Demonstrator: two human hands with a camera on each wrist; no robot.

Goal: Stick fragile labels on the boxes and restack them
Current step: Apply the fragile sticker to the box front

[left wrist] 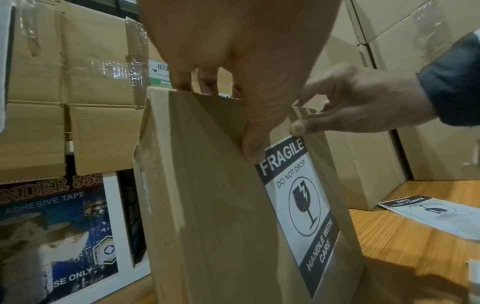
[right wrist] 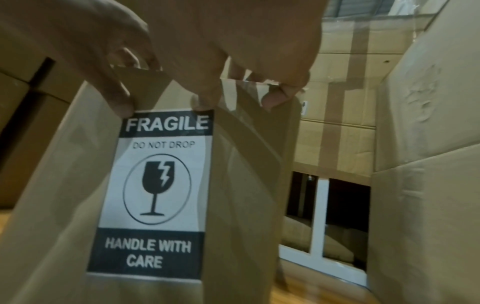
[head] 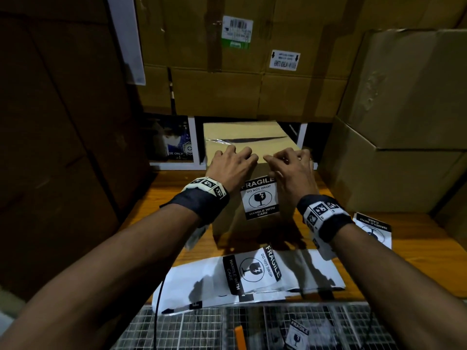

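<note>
Standing near the table's (head: 141,218) back edge, the cardboard box (head: 227,223) carries a fragile label (head: 260,198) on its near face. Left hand (head: 232,165) and right hand (head: 293,170) grasp its top edge, thumbs touching the label's upper corners.

Dim storage area, lit unevenly from above. Wooden table (head: 417,238) with orange grain, gridded cutting mat (head: 202,329) at near edge. Large stacked cartons (head: 240,72) behind and on both sides, taped seams, printed shipping stickers. White shelf frame (head: 302,137) below the rear cartons.
</note>
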